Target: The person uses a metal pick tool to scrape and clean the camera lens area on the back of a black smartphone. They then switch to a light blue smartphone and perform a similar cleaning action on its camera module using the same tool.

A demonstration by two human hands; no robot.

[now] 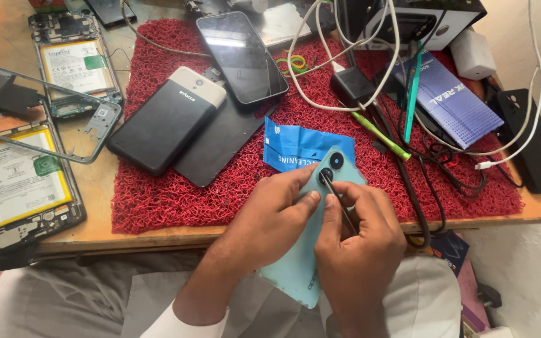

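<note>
The left hand (269,216) is pinching the teal phone back cover (302,263) near its camera lenses — the right hand (355,235) is gripping thin tweezers (339,200) there, above the person's lap.

Wooden table (158,235) carried a red mesh mat (176,194); left of the mat lay two opened phones with yellow batteries (17,181) (76,62), a bare phone frame (45,112) over them; right of mat, a black case (533,144)
</note>
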